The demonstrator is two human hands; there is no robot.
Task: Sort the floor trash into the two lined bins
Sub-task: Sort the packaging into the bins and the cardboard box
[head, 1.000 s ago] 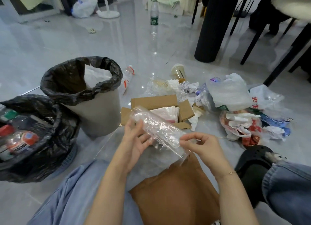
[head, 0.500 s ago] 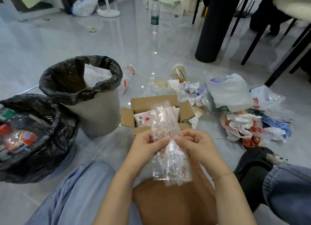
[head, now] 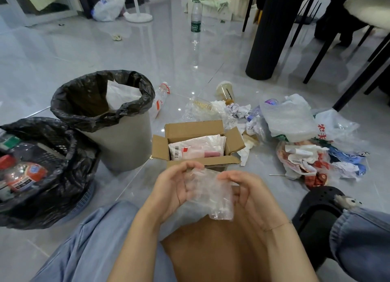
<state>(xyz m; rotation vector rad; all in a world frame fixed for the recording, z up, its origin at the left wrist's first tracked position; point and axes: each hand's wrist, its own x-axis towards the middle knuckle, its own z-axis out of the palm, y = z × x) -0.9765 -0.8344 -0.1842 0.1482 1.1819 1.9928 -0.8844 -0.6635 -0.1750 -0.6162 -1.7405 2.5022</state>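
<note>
A clear plastic wrapper (head: 213, 194) is bunched between my left hand (head: 173, 188) and my right hand (head: 247, 191), both gripping it low in front of me. To the left stands a grey bin (head: 126, 142) with a black liner and white plastic inside. At the far left sits a low basket bin (head: 84, 201) with a black liner, holding packets and wrappers. An open cardboard box (head: 196, 129) with white packaging lies just beyond my hands. A heap of floor trash (head: 295, 133) spreads to the right: plastic bags, crumpled paper, wrappers.
A plastic cup (head: 224, 90) and a flattened bottle (head: 160, 100) lie beyond the box. An upright water bottle (head: 195, 17) stands farther off. A black table column (head: 266, 32) and chair legs stand at the right. A brown paper bag (head: 211, 250) lies between my knees.
The wrapper was stretched out long between my hands. Now it is crumpled into a smaller bunch, and both hands have come closer together and lower.
</note>
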